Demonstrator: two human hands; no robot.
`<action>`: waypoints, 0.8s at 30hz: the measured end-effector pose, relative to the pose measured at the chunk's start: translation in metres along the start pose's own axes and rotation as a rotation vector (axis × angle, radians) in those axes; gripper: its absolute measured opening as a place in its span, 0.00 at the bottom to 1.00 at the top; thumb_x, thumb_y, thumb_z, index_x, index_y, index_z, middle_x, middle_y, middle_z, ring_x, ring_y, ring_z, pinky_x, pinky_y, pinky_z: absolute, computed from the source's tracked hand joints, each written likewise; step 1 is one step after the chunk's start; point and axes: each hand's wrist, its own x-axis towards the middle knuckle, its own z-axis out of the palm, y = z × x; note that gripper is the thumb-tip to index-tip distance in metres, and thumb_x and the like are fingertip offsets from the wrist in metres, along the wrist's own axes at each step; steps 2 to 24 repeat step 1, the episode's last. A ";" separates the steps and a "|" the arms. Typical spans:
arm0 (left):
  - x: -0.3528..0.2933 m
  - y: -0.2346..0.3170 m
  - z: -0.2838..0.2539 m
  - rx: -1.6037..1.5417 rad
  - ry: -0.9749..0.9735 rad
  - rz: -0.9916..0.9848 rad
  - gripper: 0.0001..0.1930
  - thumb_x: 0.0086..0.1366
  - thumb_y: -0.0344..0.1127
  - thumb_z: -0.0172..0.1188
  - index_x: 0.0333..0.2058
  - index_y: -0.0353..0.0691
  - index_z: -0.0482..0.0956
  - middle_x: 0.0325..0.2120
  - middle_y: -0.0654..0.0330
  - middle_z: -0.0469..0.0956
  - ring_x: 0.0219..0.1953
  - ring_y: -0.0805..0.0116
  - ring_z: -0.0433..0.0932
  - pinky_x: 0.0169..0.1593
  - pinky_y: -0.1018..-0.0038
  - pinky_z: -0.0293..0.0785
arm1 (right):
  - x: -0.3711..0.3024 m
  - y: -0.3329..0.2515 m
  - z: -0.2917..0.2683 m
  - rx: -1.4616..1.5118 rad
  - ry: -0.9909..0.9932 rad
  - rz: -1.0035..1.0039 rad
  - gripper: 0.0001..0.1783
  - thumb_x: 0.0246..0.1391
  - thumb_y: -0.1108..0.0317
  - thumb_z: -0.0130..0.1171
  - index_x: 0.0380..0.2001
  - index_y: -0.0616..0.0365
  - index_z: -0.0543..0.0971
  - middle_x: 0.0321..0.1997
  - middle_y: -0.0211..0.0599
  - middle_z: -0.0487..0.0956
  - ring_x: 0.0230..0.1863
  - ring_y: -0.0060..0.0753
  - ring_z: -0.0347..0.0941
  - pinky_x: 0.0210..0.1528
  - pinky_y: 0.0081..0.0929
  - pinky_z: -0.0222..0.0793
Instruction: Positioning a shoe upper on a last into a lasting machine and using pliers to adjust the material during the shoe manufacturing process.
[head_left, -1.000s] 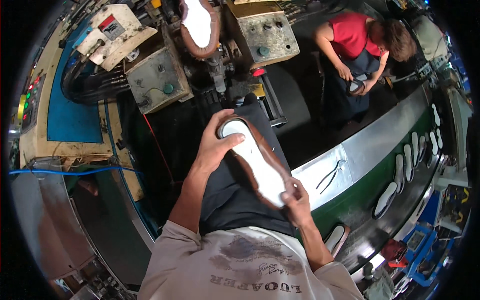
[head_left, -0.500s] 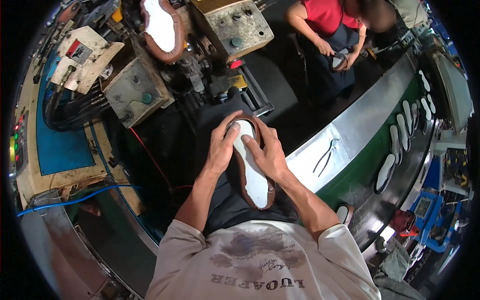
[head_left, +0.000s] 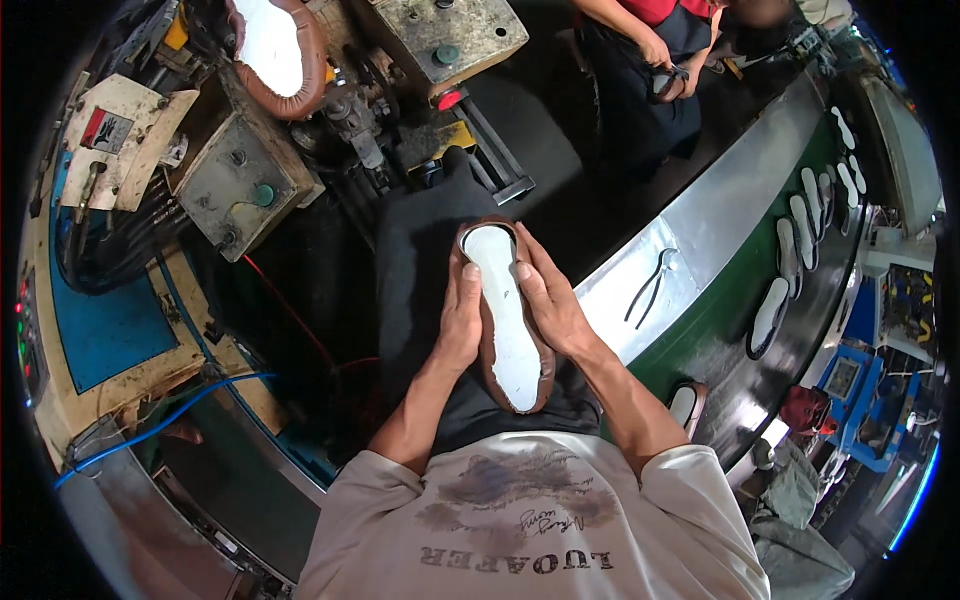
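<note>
A brown leather shoe upper (head_left: 547, 365) with a white insole face (head_left: 505, 320) turned upward lies lengthwise between my hands, above my dark-clad lap. My left hand (head_left: 461, 318) presses along its left side near the far end, thumb against the rim. On the opposite side my right hand (head_left: 553, 312) grips it, fingers wrapped round the far edge and thumb at the insole's border. A small dark mark shows on the white face. The underside is hidden.
Ahead on the left stands a machine (head_left: 245, 185) bearing another brown shoe (head_left: 310, 65). Pincers (head_left: 650, 288) lie on the metal ledge (head_left: 705, 235) at right. Beyond it, a green conveyor (head_left: 685, 355) carries several white-soled shoes (head_left: 768, 318). A co-worker (head_left: 640, 95) handles a shoe.
My thumbs have moved off the middle of the white face to the shoe's sides, leaving more of it uncovered. The view has shifted, so the machine sits farther left.
</note>
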 end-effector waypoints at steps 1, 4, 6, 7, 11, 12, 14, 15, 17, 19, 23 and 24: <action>0.002 0.000 0.001 0.132 0.007 0.057 0.43 0.84 0.64 0.44 0.84 0.43 0.45 0.81 0.54 0.55 0.81 0.55 0.56 0.82 0.60 0.53 | 0.002 0.003 0.000 -0.081 0.005 -0.033 0.43 0.81 0.44 0.50 0.84 0.60 0.55 0.83 0.52 0.64 0.85 0.44 0.56 0.85 0.37 0.49; 0.002 0.000 0.001 0.132 0.007 0.057 0.43 0.84 0.64 0.44 0.84 0.43 0.45 0.81 0.54 0.55 0.81 0.55 0.56 0.82 0.60 0.53 | 0.002 0.003 0.000 -0.081 0.005 -0.033 0.43 0.81 0.44 0.50 0.84 0.60 0.55 0.83 0.52 0.64 0.85 0.44 0.56 0.85 0.37 0.49; 0.002 0.000 0.001 0.132 0.007 0.057 0.43 0.84 0.64 0.44 0.84 0.43 0.45 0.81 0.54 0.55 0.81 0.55 0.56 0.82 0.60 0.53 | 0.002 0.003 0.000 -0.081 0.005 -0.033 0.43 0.81 0.44 0.50 0.84 0.60 0.55 0.83 0.52 0.64 0.85 0.44 0.56 0.85 0.37 0.49; 0.002 0.000 0.001 0.132 0.007 0.057 0.43 0.84 0.64 0.44 0.84 0.43 0.45 0.81 0.54 0.55 0.81 0.55 0.56 0.82 0.60 0.53 | 0.002 0.003 0.000 -0.081 0.005 -0.033 0.43 0.81 0.44 0.50 0.84 0.60 0.55 0.83 0.52 0.64 0.85 0.44 0.56 0.85 0.37 0.49; 0.002 0.000 0.001 0.132 0.007 0.057 0.43 0.84 0.64 0.44 0.84 0.43 0.45 0.81 0.54 0.55 0.81 0.55 0.56 0.82 0.60 0.53 | 0.002 0.003 0.000 -0.081 0.005 -0.033 0.43 0.81 0.44 0.50 0.84 0.60 0.55 0.83 0.52 0.64 0.85 0.44 0.56 0.85 0.37 0.49; 0.002 0.000 0.001 0.132 0.007 0.057 0.43 0.84 0.64 0.44 0.84 0.43 0.45 0.81 0.54 0.55 0.81 0.55 0.56 0.82 0.60 0.53 | 0.002 0.003 0.000 -0.081 0.005 -0.033 0.43 0.81 0.44 0.50 0.84 0.60 0.55 0.83 0.52 0.64 0.85 0.44 0.56 0.85 0.37 0.49; 0.002 0.000 0.001 0.132 0.007 0.057 0.43 0.84 0.64 0.44 0.84 0.43 0.45 0.81 0.54 0.55 0.81 0.55 0.56 0.82 0.60 0.53 | 0.002 0.003 0.000 -0.081 0.005 -0.033 0.43 0.81 0.44 0.50 0.84 0.60 0.55 0.83 0.52 0.64 0.85 0.44 0.56 0.85 0.37 0.49; 0.002 0.000 0.001 0.132 0.007 0.057 0.43 0.84 0.64 0.44 0.84 0.43 0.45 0.81 0.54 0.55 0.81 0.55 0.56 0.82 0.60 0.53 | 0.002 0.003 0.000 -0.081 0.005 -0.033 0.43 0.81 0.44 0.50 0.84 0.60 0.55 0.83 0.52 0.64 0.85 0.44 0.56 0.85 0.37 0.49; 0.002 0.000 0.001 0.132 0.007 0.057 0.43 0.84 0.64 0.44 0.84 0.43 0.45 0.81 0.54 0.55 0.81 0.55 0.56 0.82 0.60 0.53 | 0.002 0.003 0.000 -0.081 0.005 -0.033 0.43 0.81 0.44 0.50 0.84 0.60 0.55 0.83 0.52 0.64 0.85 0.44 0.56 0.85 0.37 0.49; 0.002 0.000 0.001 0.132 0.007 0.057 0.43 0.84 0.64 0.44 0.84 0.43 0.45 0.81 0.54 0.55 0.81 0.55 0.56 0.82 0.60 0.53 | 0.002 0.003 0.000 -0.081 0.005 -0.033 0.43 0.81 0.44 0.50 0.84 0.60 0.55 0.83 0.52 0.64 0.85 0.44 0.56 0.85 0.37 0.49; 0.002 0.000 0.001 0.132 0.007 0.057 0.43 0.84 0.64 0.44 0.84 0.43 0.45 0.81 0.54 0.55 0.81 0.55 0.56 0.82 0.60 0.53 | 0.002 0.003 0.000 -0.081 0.005 -0.033 0.43 0.81 0.44 0.50 0.84 0.60 0.55 0.83 0.52 0.64 0.85 0.44 0.56 0.85 0.37 0.49; 0.002 0.000 0.001 0.132 0.007 0.057 0.43 0.84 0.64 0.44 0.84 0.43 0.45 0.81 0.54 0.55 0.81 0.55 0.56 0.82 0.60 0.53 | 0.002 0.003 0.000 -0.081 0.005 -0.033 0.43 0.81 0.44 0.50 0.84 0.60 0.55 0.83 0.52 0.64 0.85 0.44 0.56 0.85 0.37 0.49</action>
